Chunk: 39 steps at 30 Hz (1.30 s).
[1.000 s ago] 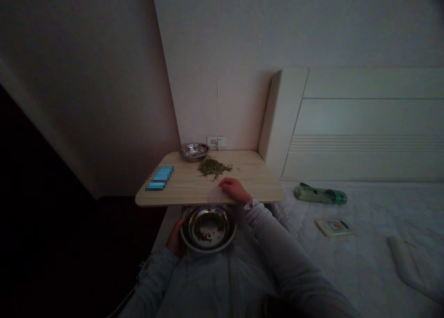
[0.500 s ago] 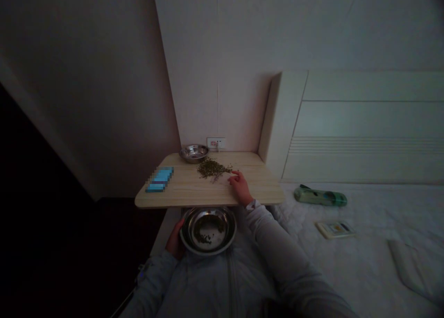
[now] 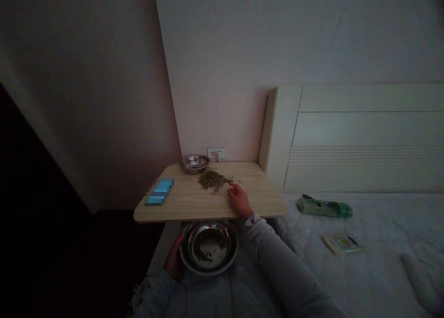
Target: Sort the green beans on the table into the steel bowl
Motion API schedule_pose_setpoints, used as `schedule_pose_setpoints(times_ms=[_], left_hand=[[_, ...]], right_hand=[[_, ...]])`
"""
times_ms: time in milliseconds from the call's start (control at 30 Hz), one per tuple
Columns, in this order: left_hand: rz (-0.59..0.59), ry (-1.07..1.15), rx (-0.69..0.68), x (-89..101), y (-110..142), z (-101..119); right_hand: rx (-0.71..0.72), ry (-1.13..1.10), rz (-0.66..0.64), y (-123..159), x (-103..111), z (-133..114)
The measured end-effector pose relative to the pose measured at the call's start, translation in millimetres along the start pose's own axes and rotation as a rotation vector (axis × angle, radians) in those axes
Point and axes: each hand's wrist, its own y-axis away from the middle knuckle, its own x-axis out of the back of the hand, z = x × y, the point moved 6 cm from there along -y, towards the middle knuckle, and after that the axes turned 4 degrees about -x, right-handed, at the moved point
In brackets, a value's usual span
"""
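On the wooden tabletop lies a loose pile of small green grains or dried bits (image 3: pixel 210 178), with some paler scraps along its front edge. My right hand (image 3: pixel 239 201) reaches over the table, index finger stretched toward the right edge of the pile and the other fingers partly bent; nothing can be made out in it. Below the table's front edge, my left hand (image 3: pixel 174 258) grips the left rim of a large metal bowl (image 3: pixel 212 271) at my lap. Some of the same green bits lie on the bowl's bottom.
A smaller metal bowl (image 3: pixel 194 164) stands at the table's (image 3: pixel 194 209) back left. A blurred-out blue rectangle (image 3: pixel 160 192) lies at the left. On the bed to the right are a green bottle (image 3: pixel 324 207) and a light-coloured phone (image 3: pixel 342 244). A wall socket (image 3: pixel 216 153) is behind the table.
The view has tilted slightly up, so everything sits lower. My right index finger stays by the pile's right edge, its fingers a little closer together. My left hand keeps hold of the bowl.
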Motion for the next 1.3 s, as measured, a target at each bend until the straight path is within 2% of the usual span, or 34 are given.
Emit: schedule_pose_setpoints(times_ms=[267,367,533,667,733,833,1000,1200,1300], left_hand=[[0.006,0.006,0.001,-0.8,1.7,0.8],[0.054,-0.015,-0.026,5.4,-1.4,2.3],[0.050,-0.007,0.024,8.0,-4.7,-1.1],[0.057,-0.014,-0.046,8.1,-3.6,1.9],[0.016,0.010,-0.069,7.4,-5.0,2.2],[0.030,0.006,-0.013,14.0,-10.7,-1.6],[0.105,-0.003,-0.038,26.7,-17.2,1.7],[0.071,0.021,-0.098,18.6,-10.3,5.5],[0.060,0.043,0.011,12.3,-7.0,0.6]], right_hand=[[0.002,0.050,0.006,-1.4,-2.6,3.3],[0.015,0.044,0.011,-1.6,-2.8,3.1],[0.021,0.044,0.011,-0.9,-3.3,2.3],[0.022,0.048,0.009,-1.0,-3.8,2.2],[0.024,0.054,0.006,-1.6,-4.4,3.0],[0.029,0.064,0.005,-2.7,-5.4,4.9],[0.048,0.077,0.003,-2.1,-6.7,4.3],[0.034,0.063,-0.010,-0.6,-7.2,2.7],[0.031,0.038,-0.023,-0.8,-7.6,2.6]])
